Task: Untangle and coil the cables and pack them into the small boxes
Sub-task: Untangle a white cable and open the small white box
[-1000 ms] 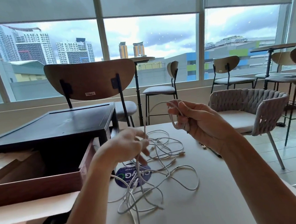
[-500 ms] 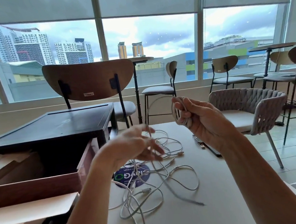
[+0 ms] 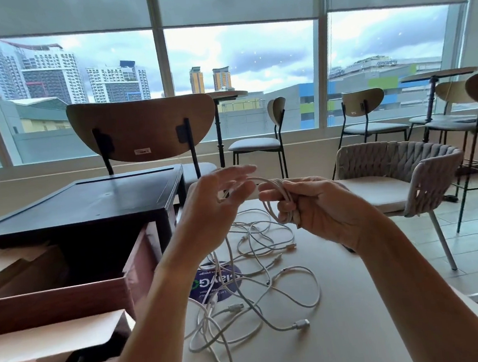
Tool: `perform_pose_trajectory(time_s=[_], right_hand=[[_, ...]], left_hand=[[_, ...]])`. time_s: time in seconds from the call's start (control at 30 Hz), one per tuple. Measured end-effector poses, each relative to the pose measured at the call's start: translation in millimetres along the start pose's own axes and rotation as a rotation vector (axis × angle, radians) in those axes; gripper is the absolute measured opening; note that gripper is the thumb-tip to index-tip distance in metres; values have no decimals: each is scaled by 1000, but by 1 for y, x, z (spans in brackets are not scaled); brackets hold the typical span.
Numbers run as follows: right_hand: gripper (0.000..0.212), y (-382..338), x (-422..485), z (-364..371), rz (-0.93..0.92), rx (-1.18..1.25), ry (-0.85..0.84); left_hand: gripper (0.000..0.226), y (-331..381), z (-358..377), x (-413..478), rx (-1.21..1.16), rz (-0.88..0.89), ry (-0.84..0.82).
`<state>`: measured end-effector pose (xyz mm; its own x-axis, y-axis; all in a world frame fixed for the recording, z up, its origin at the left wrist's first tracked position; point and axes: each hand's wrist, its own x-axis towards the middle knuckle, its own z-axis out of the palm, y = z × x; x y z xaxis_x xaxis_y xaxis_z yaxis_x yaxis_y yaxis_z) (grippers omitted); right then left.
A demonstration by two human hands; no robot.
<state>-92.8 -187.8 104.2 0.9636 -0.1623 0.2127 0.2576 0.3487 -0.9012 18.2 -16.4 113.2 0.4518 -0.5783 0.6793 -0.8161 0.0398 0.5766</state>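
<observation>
A tangle of white cables [image 3: 259, 278] lies on the beige table [image 3: 347, 316], with loose plug ends near the front. My right hand [image 3: 319, 208] is raised above it and closed on a small coil of white cable [image 3: 282, 203]. A strand arcs from that coil leftward to my left hand [image 3: 219, 203], which is lifted beside it with blurred, spread fingers; the strand passes by its fingertips. An open brown box [image 3: 67, 290] and a paler cardboard box [image 3: 43, 342] stand at the left.
A black box [image 3: 88, 201] sits on the table behind the brown one. A round blue sticker [image 3: 213, 285] lies under the cables. A wooden-backed chair [image 3: 142, 129] stands across the table and a woven armchair [image 3: 400, 174] at the right.
My left hand has risen from just above the tangle to the level of the coil, carrying a strand up. My right hand has turned and dropped slightly, and the coil in it looks thicker.
</observation>
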Motion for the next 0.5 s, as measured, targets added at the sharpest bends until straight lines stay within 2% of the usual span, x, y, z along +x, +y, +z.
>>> perform_pose_trajectory(time_s=[0.17, 0.37, 0.5], right_hand=[[33, 0, -1, -4, 8, 63, -98], [35, 0, -2, -7, 62, 97, -29], [34, 1, -1, -3, 56, 84, -32]], left_hand=[[10, 5, 1, 0, -39, 75, 9], [16, 8, -6, 3, -396, -136, 49], [19, 3, -6, 2, -328, -224, 15]])
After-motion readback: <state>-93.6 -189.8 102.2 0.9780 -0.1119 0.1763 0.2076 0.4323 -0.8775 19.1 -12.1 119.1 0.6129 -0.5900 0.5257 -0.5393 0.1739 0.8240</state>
